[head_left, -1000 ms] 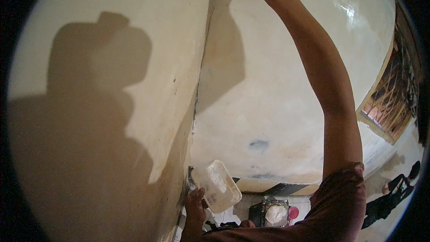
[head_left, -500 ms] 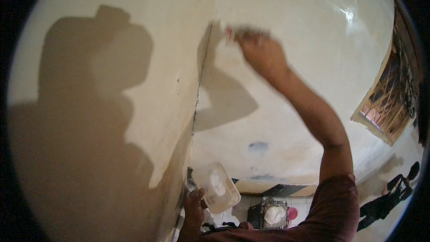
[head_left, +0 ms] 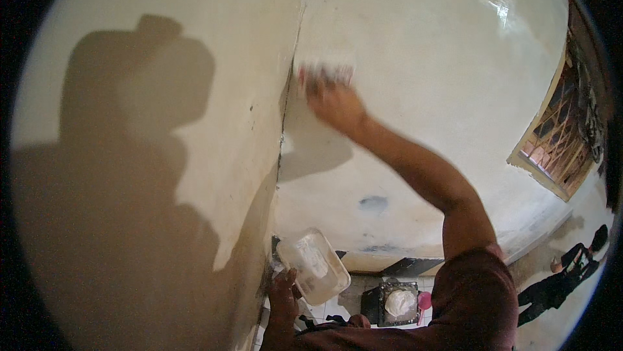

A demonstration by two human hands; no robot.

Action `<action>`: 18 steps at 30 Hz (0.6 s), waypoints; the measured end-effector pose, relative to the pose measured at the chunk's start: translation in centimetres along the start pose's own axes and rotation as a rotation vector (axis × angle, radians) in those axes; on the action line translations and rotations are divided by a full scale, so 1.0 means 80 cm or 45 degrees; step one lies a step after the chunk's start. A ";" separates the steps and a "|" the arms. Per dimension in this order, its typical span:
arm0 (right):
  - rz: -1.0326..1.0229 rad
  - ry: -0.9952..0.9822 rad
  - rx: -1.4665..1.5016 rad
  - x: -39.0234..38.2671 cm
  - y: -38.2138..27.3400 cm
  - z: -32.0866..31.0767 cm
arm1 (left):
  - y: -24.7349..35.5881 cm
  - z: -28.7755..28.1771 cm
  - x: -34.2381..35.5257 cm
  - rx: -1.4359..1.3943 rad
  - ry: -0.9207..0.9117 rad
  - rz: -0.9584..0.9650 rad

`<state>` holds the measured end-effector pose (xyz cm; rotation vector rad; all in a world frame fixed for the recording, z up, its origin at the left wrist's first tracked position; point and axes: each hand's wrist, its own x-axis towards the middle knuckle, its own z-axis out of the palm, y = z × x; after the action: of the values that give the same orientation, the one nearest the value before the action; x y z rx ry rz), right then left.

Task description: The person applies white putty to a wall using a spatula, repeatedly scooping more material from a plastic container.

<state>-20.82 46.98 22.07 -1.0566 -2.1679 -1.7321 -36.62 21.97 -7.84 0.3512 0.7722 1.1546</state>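
Right hand (head_left: pixel 337 105) up at the wall (head_left: pixel 415 59), grip clenched round a wide tool (head_left: pixel 329 73) near the wall's left edge; blurred, so I can't tell if it touches. Left hand (head_left: pixel 283 288) low, grip grasping a tub (head_left: pixel 342 278) by its near left side, by the wall's bottom left corner. White paste (head_left: pixel 317 263) inside, tub tilted. On the floor (head_left: pixel 329 310) near the wall's bottom edge: black box (head_left: pixel 371 305), white heap (head_left: pixel 400 303) at its top, pink thing (head_left: pixel 424 300) just beside. Barred window (head_left: pixel 551 146) at right, person (head_left: pixel 559 286) in dark clothes.

A dark maroon shirt (head_left: pixel 396 338) is covering the torso. Its short right sleeve (head_left: pixel 477 289) is ending above the elbow (head_left: pixel 462 205), leaving forearm (head_left: pixel 409 159) and hand (head_left: pixel 339 109) bare.
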 end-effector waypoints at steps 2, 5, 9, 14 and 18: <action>-0.078 -0.134 0.269 -0.049 -0.034 -0.022 | 0.002 0.004 -0.001 -0.013 -0.044 0.059; 0.010 0.032 0.347 -0.038 0.002 -0.071 | -0.001 -0.002 0.003 -0.037 -0.075 0.076; 0.355 0.238 0.121 0.036 0.120 -0.099 | -0.005 -0.002 0.005 0.006 -0.050 0.017; 0.360 0.486 -0.040 0.102 0.243 -0.095 | 0.001 0.022 -0.006 -0.184 -0.022 0.060; 0.306 0.467 -0.102 0.087 0.262 -0.046 | -0.004 0.017 0.000 -0.176 -0.016 0.070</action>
<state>-14.10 48.06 43.36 -0.8889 -1.6920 -1.7502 -35.42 22.00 -7.08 0.2656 0.6717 1.2493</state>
